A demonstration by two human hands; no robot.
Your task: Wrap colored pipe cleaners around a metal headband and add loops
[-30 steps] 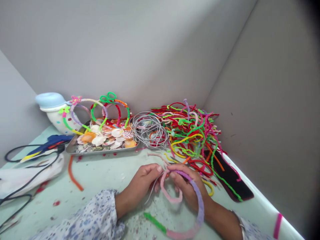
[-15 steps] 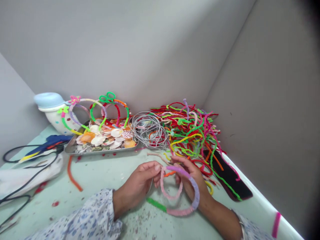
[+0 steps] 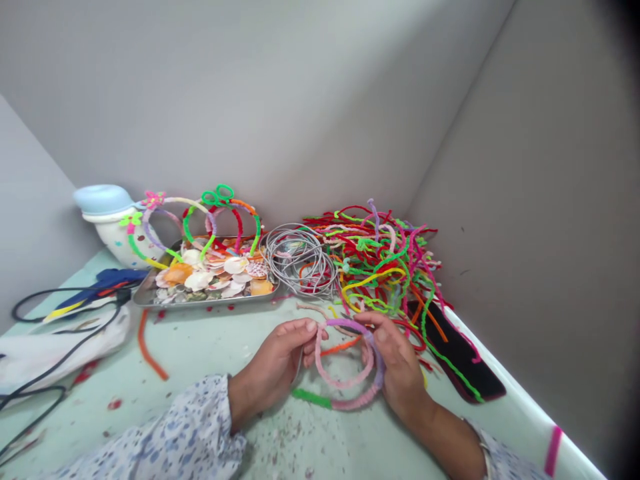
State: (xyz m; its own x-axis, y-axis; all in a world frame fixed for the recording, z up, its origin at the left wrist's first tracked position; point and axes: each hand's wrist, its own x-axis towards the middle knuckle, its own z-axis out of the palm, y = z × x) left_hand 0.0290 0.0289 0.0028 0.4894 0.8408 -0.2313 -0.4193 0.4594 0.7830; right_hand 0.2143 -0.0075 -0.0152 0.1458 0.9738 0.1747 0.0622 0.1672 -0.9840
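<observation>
The left hand (image 3: 273, 353) and the right hand (image 3: 395, 360) together hold a headband wrapped in pipe cleaners (image 3: 350, 402) above the pale green table (image 3: 210, 347). The band is wrapped with pink, purple and green sections, and a pink loop (image 3: 345, 373) sits inside its curve. The right fingers (image 3: 385, 333) are curled closed around the purple section, probably to keep the springy band steady. The left fingers (image 3: 300, 330) are bent toward the pink loop and seem to pinch it near the band's end (from this head view the fingertips are partly hidden, so I cannot be fully sure of the contact). An orange pipe cleaner (image 3: 343, 347) crosses the opening between the hands.

Just ahead lies a tangled heap of loose pipe cleaners (image 3: 380, 267), within easy reach, perhaps for this reason. Beside it are coiled grey bands (image 3: 300, 260), and then a steel tray (image 3: 210, 301) full of seashells (image 3: 215, 273). Finished decorated headbands (image 3: 223, 223) lean upright behind the tray, against a white ceramic pot (image 3: 117, 230) with a pale blue lid. Farther left, a blue hot glue gun (image 3: 107, 280) rests on a white plastic bag (image 3: 60, 350), with its black cord (image 3: 40, 400) trailing away.
</observation>
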